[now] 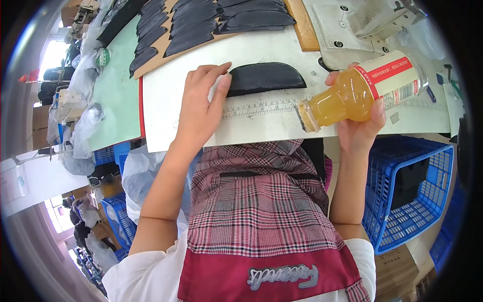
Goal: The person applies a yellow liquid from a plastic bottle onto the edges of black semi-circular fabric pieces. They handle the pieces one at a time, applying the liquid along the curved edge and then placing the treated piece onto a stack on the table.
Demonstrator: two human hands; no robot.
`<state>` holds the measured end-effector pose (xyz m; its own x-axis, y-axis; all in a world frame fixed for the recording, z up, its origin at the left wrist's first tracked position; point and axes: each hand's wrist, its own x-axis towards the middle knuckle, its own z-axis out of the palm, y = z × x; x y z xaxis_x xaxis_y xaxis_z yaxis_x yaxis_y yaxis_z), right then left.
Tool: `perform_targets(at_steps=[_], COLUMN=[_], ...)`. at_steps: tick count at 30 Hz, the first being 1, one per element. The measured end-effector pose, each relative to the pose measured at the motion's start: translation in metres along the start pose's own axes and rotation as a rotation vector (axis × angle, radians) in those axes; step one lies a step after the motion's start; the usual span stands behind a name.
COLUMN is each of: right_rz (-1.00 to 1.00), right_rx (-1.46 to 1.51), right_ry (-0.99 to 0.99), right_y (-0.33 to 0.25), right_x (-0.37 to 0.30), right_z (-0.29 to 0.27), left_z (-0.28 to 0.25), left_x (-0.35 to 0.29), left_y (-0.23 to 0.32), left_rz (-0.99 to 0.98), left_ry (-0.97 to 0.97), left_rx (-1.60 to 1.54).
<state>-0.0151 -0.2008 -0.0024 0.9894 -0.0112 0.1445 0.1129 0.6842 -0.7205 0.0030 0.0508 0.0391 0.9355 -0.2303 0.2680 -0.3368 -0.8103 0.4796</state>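
A flat black half-moon piece [266,79] lies on the white work surface [166,121], its straight edge toward me, just above a printed ruler scale [261,108]. My left hand [204,95] is at the piece's left end, thumb and fingers apart. Its thumb tip overlaps that end; whether it presses there I cannot tell. In my right hand [359,121] is a glass bottle [352,93] of yellow-amber liquid with a red and cream label. The bottle is tilted, its mouth pointing down and left, to the right of the piece. A yellowish, dark-edged tip [306,117] covers the mouth.
Rows of similar black pieces [193,35] lie on brown board [161,63] at the back left. Behind the bottle stands a sewing machine [385,22] with a metal plate. A wooden strip [303,25] lies beside it. Blue plastic crates [385,201] stand below at the right.
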Motion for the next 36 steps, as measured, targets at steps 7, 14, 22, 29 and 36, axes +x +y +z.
perform_targets(at_steps=[7,14,22,29,36], right_rz=[-0.03,-0.01,-0.024,0.005,0.017], right_rx=[-0.014,-0.043,-0.001,-0.016,-0.044], right_ry=[0.024,0.055,0.017,-0.025,-0.08], right_y=[-0.005,-0.007,-0.004,-0.003,0.002], right_x=[-0.002,-0.001,0.0,-0.001,0.002], right_z=[-0.001,-0.005,-0.003,-0.001,-0.011], left_z=[0.003,-0.001,-0.018,-0.02,-0.015], left_x=[0.002,0.003,0.001,-0.003,0.002], left_y=[0.011,0.018,0.0,0.002,0.011], left_rz=[0.078,0.07,-0.48,-0.452,-0.288], left_ry=[0.041,0.035,-0.156,-0.154,-0.074], left_rx=[0.019,-0.073,-0.629,-0.496,-0.496])
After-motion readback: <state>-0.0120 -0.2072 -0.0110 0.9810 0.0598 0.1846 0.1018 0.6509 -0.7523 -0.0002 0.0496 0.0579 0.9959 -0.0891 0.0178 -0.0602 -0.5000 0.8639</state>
